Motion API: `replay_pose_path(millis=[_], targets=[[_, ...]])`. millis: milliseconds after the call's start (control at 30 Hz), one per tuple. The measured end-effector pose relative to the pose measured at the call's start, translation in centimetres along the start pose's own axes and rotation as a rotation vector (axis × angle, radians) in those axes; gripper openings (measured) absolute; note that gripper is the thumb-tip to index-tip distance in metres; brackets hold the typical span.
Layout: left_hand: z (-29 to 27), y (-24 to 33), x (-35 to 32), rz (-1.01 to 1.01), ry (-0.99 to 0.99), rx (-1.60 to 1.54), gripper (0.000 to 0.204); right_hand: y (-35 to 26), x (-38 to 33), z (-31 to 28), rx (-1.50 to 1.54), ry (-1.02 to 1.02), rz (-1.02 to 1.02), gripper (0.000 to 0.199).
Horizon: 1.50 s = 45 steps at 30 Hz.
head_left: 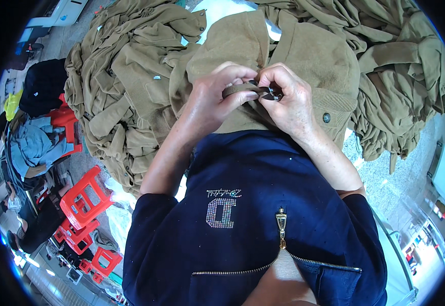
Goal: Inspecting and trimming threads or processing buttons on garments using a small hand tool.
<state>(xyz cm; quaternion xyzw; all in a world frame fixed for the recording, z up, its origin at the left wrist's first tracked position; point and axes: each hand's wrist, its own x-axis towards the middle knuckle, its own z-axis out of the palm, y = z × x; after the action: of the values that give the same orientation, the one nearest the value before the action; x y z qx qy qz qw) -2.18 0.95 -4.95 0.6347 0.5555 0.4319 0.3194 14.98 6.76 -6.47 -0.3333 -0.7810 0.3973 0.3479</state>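
A great heap of tan garments (130, 76) spreads across the upper part of the view, piled loosely to both sides. On top of it, right in front of the person, lies one tan jacket (304, 56) of the same cloth, with a dark round button (326, 118) showing on its lower edge. Both hands meet over this jacket. The left hand (209, 102) is closed, thumb and fingers pinching a narrow tan strap (240, 90) of the jacket. The right hand (288, 97) is also closed, fingertips gripping the strap's other end together with a small dark tool (272, 94).

Judging by the pile, many pieces lie about, but nothing tells the finished ones from the ones waiting, so how much is left cannot be read. The work on this strap looks under way, not finished.

The tool is mostly covered by the fingers; whether it is a snipper or something else is unclear. The surface under the heap is hidden. Red plastic stools (82, 201) stand at lower left, and the rim is dark and bent.
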Motion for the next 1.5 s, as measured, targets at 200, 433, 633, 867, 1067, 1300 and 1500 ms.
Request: replay_pose_path(millis=[200, 433, 633, 867, 1067, 1300, 1500], targets=[[0.0, -0.4, 0.4, 0.01, -0.067, 0.175, 0.025, 1.1, -0.2, 0.0, 0.141, 0.046, 0.033, 0.02], [1.1, -1.9, 0.6, 0.34, 0.093, 0.442, 0.026, 0.1, 0.2, -1.1, 0.008, 0.053, 0.011, 0.018], [-2.1, -6.6, -3.3, -0.001, 0.108, 0.341, 0.018, 3.0, -2.6, -3.7, -0.462, -0.188, 0.137, 0.022], [-5.9, -7.4, -4.9, -0.114, 0.147, 0.159, 0.01, 2.7, -3.5, -6.2, -0.174, -0.107, 0.339, 0.023], [-5.5, -1.1, -2.1, -0.274, 0.134, -0.685, 0.004, 1.2, -2.2, -6.6, -0.378, 0.138, -0.433, 0.027], [-0.2, 3.3, 1.0, -0.184, -0.007, -0.489, 0.02, -2.2, 0.6, -3.4, -0.288, 0.174, -0.727, 0.027], [-0.9, 3.3, 0.0, -0.154, -0.081, -0.201, 0.027, -1.3, -0.2, -2.8, -0.256, 0.029, -0.492, 0.026]])
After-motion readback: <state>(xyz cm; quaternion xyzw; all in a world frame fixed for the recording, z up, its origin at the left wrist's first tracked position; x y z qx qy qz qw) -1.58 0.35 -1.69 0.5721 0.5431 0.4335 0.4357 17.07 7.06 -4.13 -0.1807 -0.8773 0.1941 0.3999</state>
